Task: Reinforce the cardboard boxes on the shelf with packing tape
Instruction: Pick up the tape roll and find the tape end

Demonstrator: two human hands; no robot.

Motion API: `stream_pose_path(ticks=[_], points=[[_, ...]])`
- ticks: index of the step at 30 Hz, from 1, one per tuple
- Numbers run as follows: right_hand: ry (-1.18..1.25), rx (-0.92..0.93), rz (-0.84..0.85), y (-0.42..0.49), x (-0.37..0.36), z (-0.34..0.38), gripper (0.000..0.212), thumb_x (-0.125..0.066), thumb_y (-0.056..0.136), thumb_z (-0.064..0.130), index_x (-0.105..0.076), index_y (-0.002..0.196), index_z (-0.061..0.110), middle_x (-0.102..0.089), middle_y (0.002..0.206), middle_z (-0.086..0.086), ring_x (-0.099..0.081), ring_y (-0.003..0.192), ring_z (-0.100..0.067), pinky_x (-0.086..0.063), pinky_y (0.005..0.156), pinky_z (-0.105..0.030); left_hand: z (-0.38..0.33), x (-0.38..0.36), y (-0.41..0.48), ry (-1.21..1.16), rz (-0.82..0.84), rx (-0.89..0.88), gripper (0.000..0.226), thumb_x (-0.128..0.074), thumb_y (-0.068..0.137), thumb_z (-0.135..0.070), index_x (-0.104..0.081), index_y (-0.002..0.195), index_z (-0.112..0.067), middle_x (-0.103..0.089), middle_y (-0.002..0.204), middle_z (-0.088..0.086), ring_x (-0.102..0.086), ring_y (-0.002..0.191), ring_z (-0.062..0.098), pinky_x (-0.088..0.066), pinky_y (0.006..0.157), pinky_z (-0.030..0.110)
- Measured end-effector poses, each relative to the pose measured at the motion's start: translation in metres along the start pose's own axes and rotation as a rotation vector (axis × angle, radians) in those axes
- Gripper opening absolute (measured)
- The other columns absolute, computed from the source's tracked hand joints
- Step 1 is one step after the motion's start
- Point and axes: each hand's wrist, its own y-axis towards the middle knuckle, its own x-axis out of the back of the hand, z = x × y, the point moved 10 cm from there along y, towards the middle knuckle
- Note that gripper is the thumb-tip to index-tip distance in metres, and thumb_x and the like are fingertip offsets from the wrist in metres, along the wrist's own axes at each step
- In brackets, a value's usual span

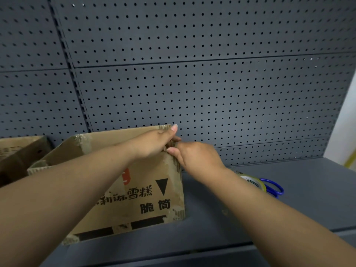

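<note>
Where the grey shelf point(317, 185) meets the perforated back panel point(212, 93), an open-topped cardboard box point(134, 205) stands upright. Its printed front faces the camera and carries black Chinese characters, a black downward triangle and a red mark. Torn tape residue shows at its corners.

The left hand point(154, 143) is at the box's upper right corner. Its fingers curl over the rim, its thumb lies along the top edge, and it grips the cardboard there. The right hand point(194, 157) sits just below and beside the left. Its thumb presses the front face at the vertical corner edge, and its fingers wrap round onto the side wall, out of view, so it pinches that corner. Whether a strip of tape lies under either hand cannot be told.

A roll of packing tape point(252, 182) lies on the shelf right of the box, partly hidden by the right forearm. Blue-handled scissors point(281, 187) lie just beside it. A second cardboard box point(17, 151) stands at the left, near the first.
</note>
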Motion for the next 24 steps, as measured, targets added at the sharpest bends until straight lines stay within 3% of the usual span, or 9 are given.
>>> stream_pose_path(ticks=[1, 3, 7, 11, 15, 20, 24], points=[[-0.001, -0.005, 0.001, 0.001, -0.003, 0.002, 0.050, -0.019, 0.097, 0.049, -0.054, 0.111, 0.015, -0.065, 0.099, -0.006, -0.061, 0.093, -0.027, -0.037, 0.062, -0.031, 0.000, 0.000, 0.000, -0.001, -0.001, 0.001, 0.060, -0.013, 0.095, -0.053, -0.056, 0.127, -0.025, -0.049, 0.113, -0.016, -0.040, 0.105, -0.002, -0.027, 0.074, 0.003], [0.015, -0.039, -0.024, -0.002, -0.004, -0.003, 0.052, -0.018, 0.096, 0.050, -0.055, 0.111, 0.016, -0.065, 0.098, -0.004, -0.062, 0.092, -0.025, -0.039, 0.063, -0.031, 0.001, 0.000, 0.000, 0.010, -0.006, -0.006, 0.060, -0.013, 0.094, -0.054, -0.058, 0.125, -0.026, -0.055, 0.122, -0.011, -0.045, 0.110, 0.002, -0.030, 0.083, 0.010], [0.021, -0.117, 0.036, -0.036, -0.035, -0.012, 0.055, -0.013, 0.094, 0.054, -0.053, 0.098, 0.016, -0.062, 0.086, -0.004, -0.062, 0.081, -0.024, -0.042, 0.063, -0.032, 0.000, 0.000, -0.004, 0.097, -0.024, 0.008, 0.061, -0.011, 0.093, -0.056, -0.056, 0.126, -0.031, -0.053, 0.131, -0.001, -0.044, 0.109, 0.006, -0.027, 0.091, 0.022], [-0.024, -0.104, 0.187, -0.053, -0.080, -0.005, 0.084, 0.012, 0.078, 0.063, -0.056, 0.097, 0.017, -0.065, 0.087, -0.002, -0.063, 0.079, -0.022, -0.040, 0.059, -0.030, -0.002, -0.002, -0.006, 0.129, -0.015, 0.008, 0.058, -0.012, 0.096, -0.051, -0.053, 0.129, -0.028, -0.051, 0.135, 0.000, -0.045, 0.121, 0.012, -0.027, 0.093, 0.021], [-0.017, -0.122, 0.267, -0.060, -0.092, -0.013, 0.058, -0.014, 0.094, 0.057, -0.054, 0.099, 0.016, -0.065, 0.089, -0.003, -0.063, 0.081, -0.023, -0.046, 0.064, -0.032, -0.004, -0.003, -0.007, 0.149, -0.013, 0.010, 0.056, -0.013, 0.097, -0.050, -0.052, 0.131, -0.028, -0.049, 0.138, -0.001, -0.043, 0.126, 0.013, -0.026, 0.093, 0.020], [-0.001, -0.108, 0.419, -0.075, -0.125, -0.009, 0.056, -0.022, 0.095, 0.054, -0.056, 0.101, 0.010, -0.065, 0.093, -0.011, -0.063, 0.085, -0.029, -0.045, 0.067, -0.036, -0.004, -0.006, -0.007, 0.186, -0.009, 0.040, 0.058, -0.013, 0.096, -0.052, -0.050, 0.132, -0.027, -0.045, 0.142, -0.003, -0.041, 0.129, 0.013, -0.025, 0.095, 0.021], [0.038, -0.101, 0.510, -0.073, -0.115, -0.014, 0.060, -0.020, 0.092, 0.061, -0.057, 0.094, 0.014, -0.062, 0.088, -0.008, -0.060, 0.086, -0.026, -0.043, 0.067, -0.035, -0.006, -0.011, -0.006, 0.266, 0.001, 0.093, 0.063, -0.017, 0.093, -0.059, -0.036, 0.142, -0.024, -0.037, 0.148, -0.001, -0.034, 0.135, 0.016, -0.026, 0.104, 0.028]])
